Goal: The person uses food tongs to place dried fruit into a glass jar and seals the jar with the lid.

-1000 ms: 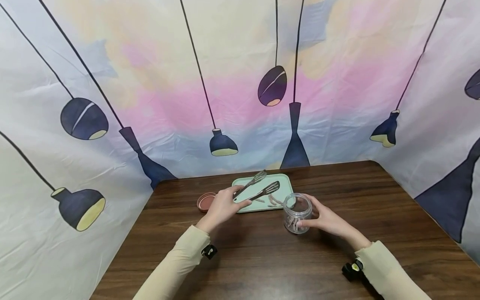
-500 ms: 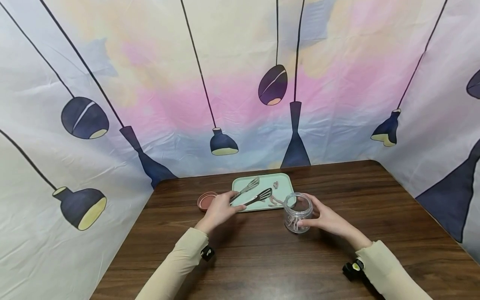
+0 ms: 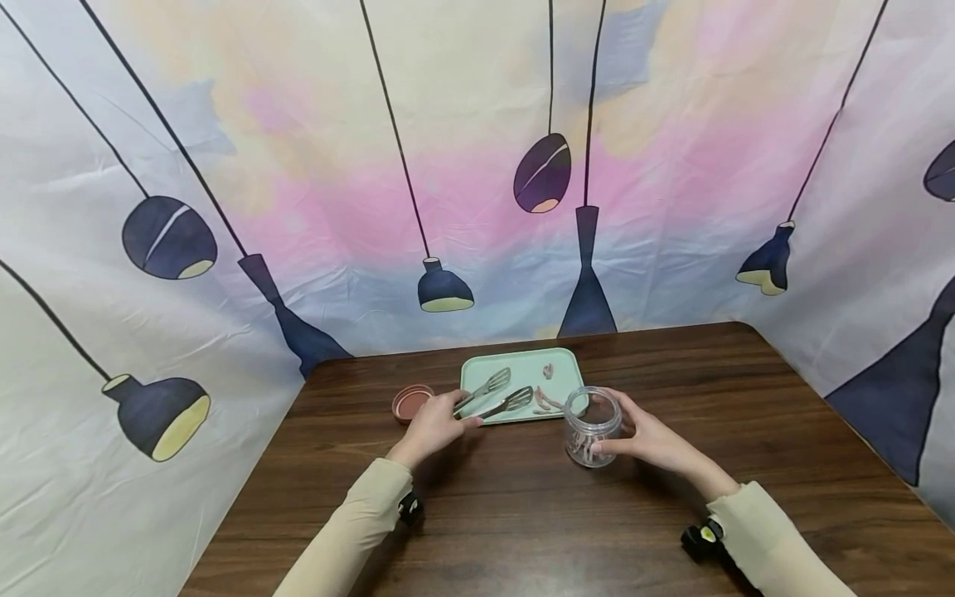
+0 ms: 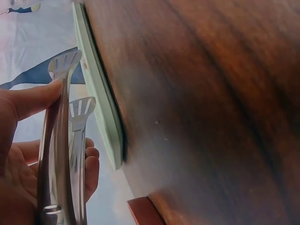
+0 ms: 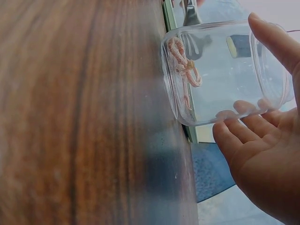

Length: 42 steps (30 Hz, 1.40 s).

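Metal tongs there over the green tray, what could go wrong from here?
The thin pink pieces on the tray might slip between the slotted tongs. Swung across, the tongs could knock the lidless jar, though the right grip holds it. The left grip sits close to the reddish lid and might nudge it.

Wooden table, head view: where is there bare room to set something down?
Bare table lies between the two sleeves, nearer than the jar, and from the right hand out to the right edge. Crowded: the row of red lid, left hand, tongs, green tray and jar.
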Available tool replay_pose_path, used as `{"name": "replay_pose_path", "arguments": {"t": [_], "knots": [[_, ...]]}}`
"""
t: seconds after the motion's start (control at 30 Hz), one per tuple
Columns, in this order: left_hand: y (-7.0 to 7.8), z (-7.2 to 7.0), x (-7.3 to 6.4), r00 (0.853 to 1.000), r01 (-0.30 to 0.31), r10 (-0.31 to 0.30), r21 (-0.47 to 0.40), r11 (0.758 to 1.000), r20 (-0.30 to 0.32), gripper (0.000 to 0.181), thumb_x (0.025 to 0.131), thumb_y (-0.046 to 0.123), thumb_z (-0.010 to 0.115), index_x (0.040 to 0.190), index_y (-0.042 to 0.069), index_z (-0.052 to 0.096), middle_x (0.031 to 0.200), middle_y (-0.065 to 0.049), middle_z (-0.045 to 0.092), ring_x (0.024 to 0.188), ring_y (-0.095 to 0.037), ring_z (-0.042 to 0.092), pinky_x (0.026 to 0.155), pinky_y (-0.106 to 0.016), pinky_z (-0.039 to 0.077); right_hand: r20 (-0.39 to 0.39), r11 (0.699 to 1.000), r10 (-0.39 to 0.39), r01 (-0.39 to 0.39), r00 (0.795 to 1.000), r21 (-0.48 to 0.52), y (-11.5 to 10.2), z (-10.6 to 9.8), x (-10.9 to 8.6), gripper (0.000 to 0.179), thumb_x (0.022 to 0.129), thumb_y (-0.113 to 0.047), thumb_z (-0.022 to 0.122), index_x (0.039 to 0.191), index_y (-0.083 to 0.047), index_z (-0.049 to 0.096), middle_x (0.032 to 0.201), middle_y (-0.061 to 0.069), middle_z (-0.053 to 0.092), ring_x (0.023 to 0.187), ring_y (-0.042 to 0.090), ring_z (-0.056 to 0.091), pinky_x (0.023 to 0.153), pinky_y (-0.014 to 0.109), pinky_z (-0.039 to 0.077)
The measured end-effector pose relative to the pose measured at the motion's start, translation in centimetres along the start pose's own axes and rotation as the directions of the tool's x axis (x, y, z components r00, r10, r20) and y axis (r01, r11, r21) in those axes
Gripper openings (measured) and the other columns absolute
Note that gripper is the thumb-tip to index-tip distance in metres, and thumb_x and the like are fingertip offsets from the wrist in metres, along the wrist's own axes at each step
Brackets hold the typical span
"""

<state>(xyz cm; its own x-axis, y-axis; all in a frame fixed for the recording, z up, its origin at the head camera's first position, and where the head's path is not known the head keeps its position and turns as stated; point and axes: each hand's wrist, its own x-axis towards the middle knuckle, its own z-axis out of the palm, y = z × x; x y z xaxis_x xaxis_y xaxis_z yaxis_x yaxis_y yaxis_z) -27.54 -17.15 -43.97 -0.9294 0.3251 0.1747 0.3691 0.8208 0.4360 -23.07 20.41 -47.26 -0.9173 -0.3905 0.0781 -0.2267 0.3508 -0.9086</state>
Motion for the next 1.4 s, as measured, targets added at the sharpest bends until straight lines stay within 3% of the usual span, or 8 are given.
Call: {"name": "replay_pose_path", "arguments": {"t": [0.2,0.43,0.67,0.9,1.1,1.4], "knots": [[-0.2,0.1,-0.1,1.0,-0.017,0.017,0.011,1.0,0.015,0.05,0.088,0.031,0.079,0.127,0.002,0.067,0.113,-0.015,0.071,0.098,-0.032,0.068,0.083,-0.049,0.053,0.002,1.0,-0.003,0.003,1.0,-0.007,0.0,0.0,0.0,0.099,0.085,-0.031,0.083,0.159,-0.009,0.021,0.148,0.028,0.045,0.136,0.05,0.042,0.101,0.057,0.045],[0.0,0.1,-0.7,1.0,0.011,-0.011,0.001,1.0,0.029,0.047,0.091,0.03,0.077,0.128,0.003,0.066,0.114,-0.016,0.071,0.098,-0.032,0.068,0.083,-0.05,0.053,0.006,1.0,0.002,-0.002,1.0,0.0,-0.1,0.0,-0.1,0.099,0.086,-0.03,0.083,0.16,-0.01,0.021,0.148,0.029,0.044,0.136,0.052,0.041,0.1,0.058,0.046],[0.0,0.3,-0.8,1.0,-0.003,0.003,0.008,1.0,0.022,0.039,0.09,0.027,0.077,0.123,0.007,0.068,0.105,-0.011,0.072,0.082,-0.023,0.066,0.072,-0.044,0.051,0.0,1.0,-0.001,0.001,1.0,0.0,-0.1,-0.1,0.0,0.099,0.085,-0.03,0.083,0.159,-0.01,0.021,0.149,0.028,0.044,0.137,0.05,0.04,0.102,0.059,0.043],[0.2,0.6,-0.9,0.999,-0.033,0.033,0.003,0.999,0.002,0.028,0.091,0.022,0.077,0.115,0.01,0.071,0.106,-0.011,0.073,0.091,-0.029,0.069,0.076,-0.047,0.053,0.006,1.0,-0.008,0.008,1.0,-0.015,-0.1,-0.1,0.0,0.099,0.086,-0.029,0.082,0.16,-0.007,0.019,0.148,0.029,0.044,0.136,0.051,0.04,0.101,0.059,0.044],[0.4,0.6,-1.0,0.999,-0.05,0.05,0.003,0.999,-0.008,0.022,0.091,0.018,0.077,0.11,0.011,0.071,0.099,-0.01,0.073,0.074,-0.019,0.063,0.065,-0.038,0.048,0.001,1.0,0.0,0.0,1.0,-0.011,-0.1,0.0,0.0,0.099,0.085,-0.031,0.083,0.159,-0.009,0.021,0.148,0.027,0.045,0.137,0.05,0.041,0.102,0.058,0.043],[0.4,0.7,-1.2,0.998,-0.057,0.057,0.001,0.998,-0.013,0.017,0.092,0.017,0.076,0.107,0.013,0.07,0.094,-0.006,0.072,0.067,-0.013,0.056,0.062,-0.034,0.044,0.006,1.0,-0.007,0.007,1.0,-0.015,0.0,-0.1,0.0,0.099,0.086,-0.031,0.082,0.16,-0.007,0.019,0.149,0.029,0.042,0.138,0.051,0.038,0.102,0.059,0.043]]}}
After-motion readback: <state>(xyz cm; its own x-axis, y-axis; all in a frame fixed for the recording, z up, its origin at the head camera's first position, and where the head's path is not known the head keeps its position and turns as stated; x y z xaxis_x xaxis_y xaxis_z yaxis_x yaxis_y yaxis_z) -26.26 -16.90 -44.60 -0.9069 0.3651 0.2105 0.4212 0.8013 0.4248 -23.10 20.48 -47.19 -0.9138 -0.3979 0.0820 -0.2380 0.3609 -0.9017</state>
